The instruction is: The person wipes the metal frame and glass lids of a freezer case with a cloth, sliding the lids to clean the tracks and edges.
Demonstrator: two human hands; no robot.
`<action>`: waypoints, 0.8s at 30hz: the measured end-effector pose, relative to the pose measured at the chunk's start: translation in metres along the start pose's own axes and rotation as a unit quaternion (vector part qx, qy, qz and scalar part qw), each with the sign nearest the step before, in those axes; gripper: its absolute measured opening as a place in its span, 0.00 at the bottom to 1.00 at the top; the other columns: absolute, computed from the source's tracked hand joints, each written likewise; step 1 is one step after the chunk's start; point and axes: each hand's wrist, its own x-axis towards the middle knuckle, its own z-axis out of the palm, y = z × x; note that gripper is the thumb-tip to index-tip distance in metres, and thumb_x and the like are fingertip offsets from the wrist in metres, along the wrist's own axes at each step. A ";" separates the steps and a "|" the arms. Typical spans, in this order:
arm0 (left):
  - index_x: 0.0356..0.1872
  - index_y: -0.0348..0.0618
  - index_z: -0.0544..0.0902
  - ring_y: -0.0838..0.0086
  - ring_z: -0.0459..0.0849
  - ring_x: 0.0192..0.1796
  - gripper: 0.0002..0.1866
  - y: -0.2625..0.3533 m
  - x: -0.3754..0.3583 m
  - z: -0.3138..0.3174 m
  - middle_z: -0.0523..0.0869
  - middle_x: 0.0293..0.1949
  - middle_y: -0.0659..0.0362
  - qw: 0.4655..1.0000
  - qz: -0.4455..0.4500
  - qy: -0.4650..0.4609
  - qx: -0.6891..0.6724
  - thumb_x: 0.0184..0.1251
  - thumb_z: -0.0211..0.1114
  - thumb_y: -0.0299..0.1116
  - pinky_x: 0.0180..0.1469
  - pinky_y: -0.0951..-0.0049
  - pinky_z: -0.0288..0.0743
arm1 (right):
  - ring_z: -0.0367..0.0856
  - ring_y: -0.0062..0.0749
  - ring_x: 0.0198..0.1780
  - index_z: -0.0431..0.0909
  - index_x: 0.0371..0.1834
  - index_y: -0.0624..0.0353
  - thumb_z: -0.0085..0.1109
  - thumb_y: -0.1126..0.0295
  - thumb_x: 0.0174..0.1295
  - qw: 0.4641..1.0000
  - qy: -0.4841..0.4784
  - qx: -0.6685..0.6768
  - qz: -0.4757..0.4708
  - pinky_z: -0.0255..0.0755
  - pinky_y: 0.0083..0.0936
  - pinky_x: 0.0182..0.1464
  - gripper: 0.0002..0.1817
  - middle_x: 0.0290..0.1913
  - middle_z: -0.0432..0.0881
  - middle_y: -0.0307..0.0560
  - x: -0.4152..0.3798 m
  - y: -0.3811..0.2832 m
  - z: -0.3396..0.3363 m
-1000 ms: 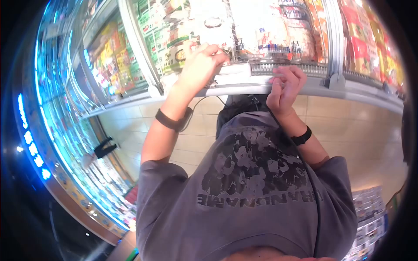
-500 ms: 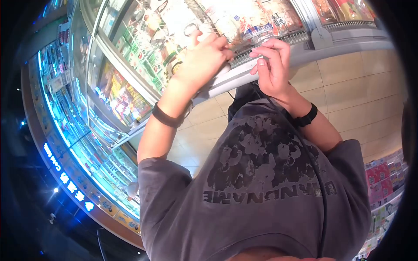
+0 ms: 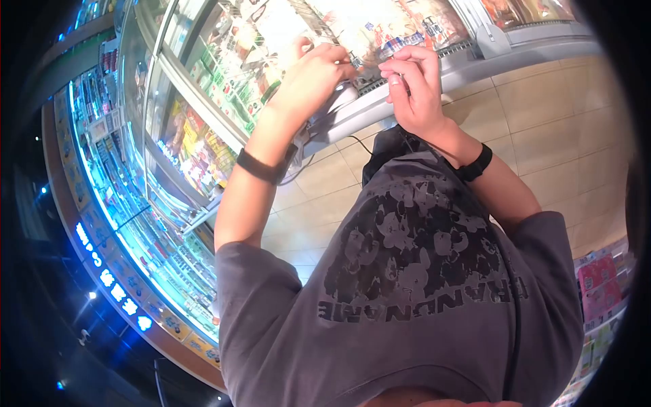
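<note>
My left hand (image 3: 317, 73) reaches over the front rim (image 3: 386, 103) of a lit display freezer, back up, fingers bent and pointing right. Its fingertips are curled, and I cannot tell what lies inside them. Just right of it is my right hand (image 3: 417, 91), raised over the same rim with the palm turned toward the left hand. There the bent fingers and thumb tip come close together in a pinch-like shape. A small gap separates the two hands. Behind them, in the freezer, lie clear packs of food (image 3: 400, 41) with printed labels. Both wrists wear dark bands.
Sliding glass with a metal frame (image 3: 200, 102) covers the freezer's left part, with yellow packs (image 3: 190, 136) beneath. Blue-lit shelves (image 3: 129, 217) curve along the left. Tiled floor (image 3: 542, 122) shows at right, pink packs (image 3: 600, 288) at lower right.
The freezer and shelves have shifted slightly in view. My right hand has moved a little up and left, its fingertips now closer together. The left hand stays over the rim, fingers still bent.
</note>
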 end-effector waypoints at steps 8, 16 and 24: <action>0.46 0.55 0.94 0.67 0.87 0.59 0.11 0.012 0.010 0.009 0.88 0.47 0.64 0.997 0.047 -0.024 -0.048 0.72 0.65 0.30 0.74 0.46 0.68 | 0.83 0.30 0.38 0.85 0.52 0.62 0.56 0.81 0.76 0.998 -0.021 -0.037 -0.035 0.80 0.26 0.44 0.09 0.60 0.71 0.53 0.000 0.004 0.001; 0.54 0.41 0.87 0.88 0.78 0.42 0.07 0.011 -0.023 0.011 0.88 0.47 0.68 0.730 -0.183 0.225 -0.619 0.86 0.63 0.29 0.43 0.81 0.74 | 0.83 0.26 0.51 0.83 0.62 0.63 0.60 0.75 0.77 0.974 -0.162 0.048 0.152 0.79 0.24 0.53 0.14 0.57 0.82 0.46 0.046 -0.032 -0.018; 0.56 0.38 0.87 0.80 0.87 0.45 0.09 0.044 -0.054 -0.031 0.90 0.46 0.59 0.493 -0.087 0.393 -0.771 0.81 0.69 0.28 0.50 0.76 0.84 | 0.82 0.31 0.64 0.80 0.71 0.61 0.75 0.66 0.69 0.939 -0.327 0.074 0.070 0.77 0.33 0.68 0.28 0.61 0.84 0.46 0.094 -0.096 0.008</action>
